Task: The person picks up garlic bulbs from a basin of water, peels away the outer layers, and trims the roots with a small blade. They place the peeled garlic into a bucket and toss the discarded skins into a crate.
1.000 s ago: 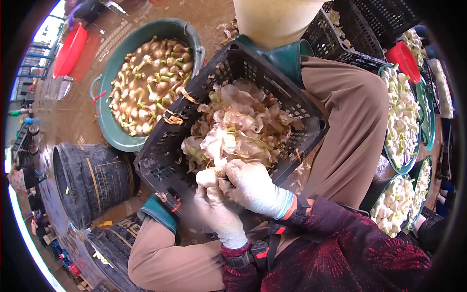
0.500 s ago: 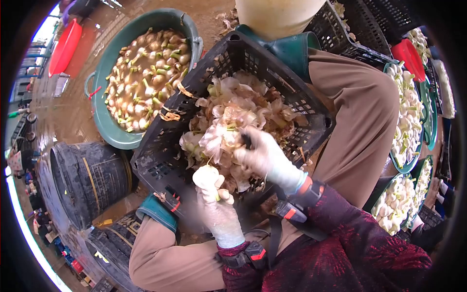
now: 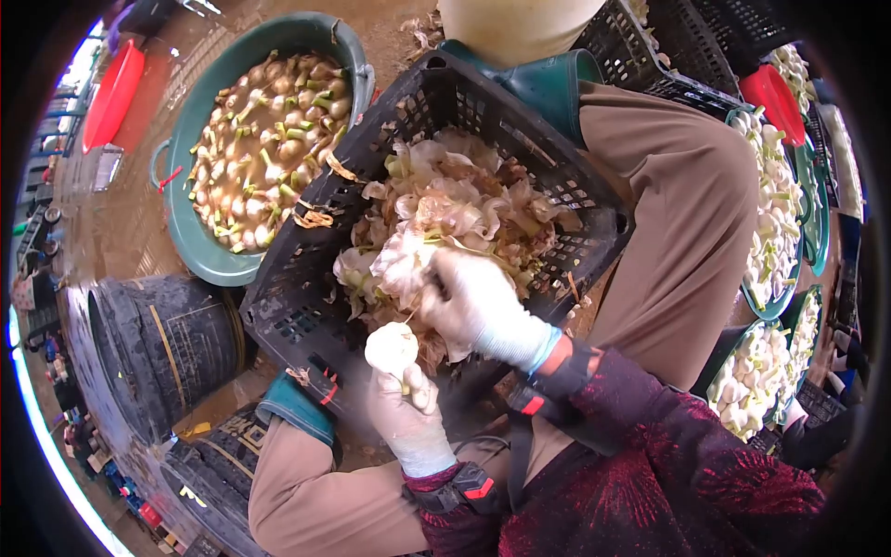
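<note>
My gloved left hand (image 3: pixel 408 416) is closed around a white garlic bulb (image 3: pixel 392 348), which shows above its fingers at the near edge of the black crate (image 3: pixel 288 302). Inside the crate lies a heap of pale and brownish garlic skins (image 3: pixel 464 200). Just right of the bulb and over the heap, my gloved right hand (image 3: pixel 464 302) has its fingers bent together; a dark thing shows by them, and what they hold is too blurred to make out.
Behind left stands a green tub (image 3: pixel 209 255) of bulbs in brown water. Dark buckets (image 3: pixel 172 343) are at the left. Tubs of white garlic (image 3: pixel 772 218) stand beyond my knee at the right. A red basin (image 3: pixel 772 102) and a cream bucket (image 3: pixel 520 28) are farther back.
My right hand has moved left and slightly down, closer to the bulb. My left hand still holds the bulb in nearly the same place. The whole view has shifted slightly.
</note>
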`<act>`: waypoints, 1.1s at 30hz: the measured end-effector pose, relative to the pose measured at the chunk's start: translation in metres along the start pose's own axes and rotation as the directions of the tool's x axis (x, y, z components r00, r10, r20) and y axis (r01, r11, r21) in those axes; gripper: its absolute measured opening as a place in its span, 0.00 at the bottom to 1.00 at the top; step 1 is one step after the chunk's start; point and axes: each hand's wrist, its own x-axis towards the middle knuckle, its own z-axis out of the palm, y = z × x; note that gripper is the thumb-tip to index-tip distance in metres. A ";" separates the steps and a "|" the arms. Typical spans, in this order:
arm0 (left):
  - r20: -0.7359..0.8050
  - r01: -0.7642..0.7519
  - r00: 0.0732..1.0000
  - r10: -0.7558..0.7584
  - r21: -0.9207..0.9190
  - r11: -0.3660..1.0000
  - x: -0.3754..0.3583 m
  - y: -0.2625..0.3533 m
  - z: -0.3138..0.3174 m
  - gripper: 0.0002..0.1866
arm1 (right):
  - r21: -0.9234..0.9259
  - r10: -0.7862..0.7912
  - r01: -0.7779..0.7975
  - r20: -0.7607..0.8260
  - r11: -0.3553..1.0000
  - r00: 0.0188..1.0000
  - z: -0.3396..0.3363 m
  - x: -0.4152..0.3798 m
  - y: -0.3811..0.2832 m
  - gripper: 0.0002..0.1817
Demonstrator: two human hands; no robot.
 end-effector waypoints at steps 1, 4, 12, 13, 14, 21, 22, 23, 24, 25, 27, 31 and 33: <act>0.053 0.033 0.998 -0.028 -0.105 0.994 0.001 -0.001 -0.004 0.14 | 0.089 0.050 -0.053 0.039 0.995 0.998 -0.007 0.001 0.001 0.07; 0.131 0.068 0.991 -0.036 -0.248 0.966 0.000 0.000 -0.003 0.12 | 0.367 -0.029 -0.086 0.297 0.926 0.955 -0.025 -0.013 0.000 0.11; -0.165 -0.290 0.917 0.364 0.352 0.890 0.001 -0.019 0.008 0.18 | -0.105 -0.314 0.344 0.229 0.933 0.921 -0.009 -0.038 -0.016 0.10; -0.168 -0.276 0.921 0.351 0.353 0.894 0.002 -0.021 0.005 0.18 | -0.133 -0.282 0.318 0.231 0.939 0.931 -0.008 -0.038 -0.014 0.11; -0.133 -0.276 0.925 0.356 0.408 0.870 0.002 -0.019 0.004 0.15 | -0.159 -0.251 0.291 0.231 0.943 0.940 -0.008 -0.036 -0.013 0.12; 0.005 0.068 0.998 -0.068 -0.081 0.994 0.001 -0.002 0.001 0.11 | 0.045 -0.012 0.009 0.064 0.999 0.998 -0.004 0.001 0.005 0.07; 0.117 0.125 0.988 -0.101 -0.219 0.968 0.004 -0.004 -0.005 0.11 | 0.103 -0.028 0.019 0.085 0.994 0.996 -0.013 0.000 0.005 0.08; 0.045 0.152 0.988 -0.145 -0.247 0.957 0.001 0.002 0.005 0.08 | 0.142 -0.111 0.091 0.142 0.986 0.984 -0.018 -0.007 0.003 0.10; 0.049 0.147 0.989 -0.139 -0.252 0.956 0.000 0.003 0.010 0.08 | 0.181 -0.193 0.158 0.198 0.971 0.961 -0.022 -0.015 0.001 0.12; 0.022 0.142 0.990 -0.140 -0.233 0.962 -0.001 0.004 0.012 0.07 | 0.234 -0.232 0.172 0.265 0.957 0.936 -0.026 -0.021 -0.002 0.13; -0.005 0.144 0.989 -0.148 -0.210 0.967 -0.005 0.000 0.011 0.07 | 0.119 -0.325 0.304 0.249 0.945 0.912 -0.020 -0.028 -0.003 0.13; -0.024 0.012 1.000 -0.012 -0.006 1.000 -0.004 -0.002 0.012 0.14 | -0.141 -0.372 0.423 0.289 0.895 0.882 -0.011 -0.038 -0.009 0.20; -0.056 0.011 0.998 -0.008 0.056 0.998 -0.004 -0.001 0.014 0.13 | -0.164 -0.378 0.436 0.294 0.885 0.878 -0.009 -0.037 -0.008 0.20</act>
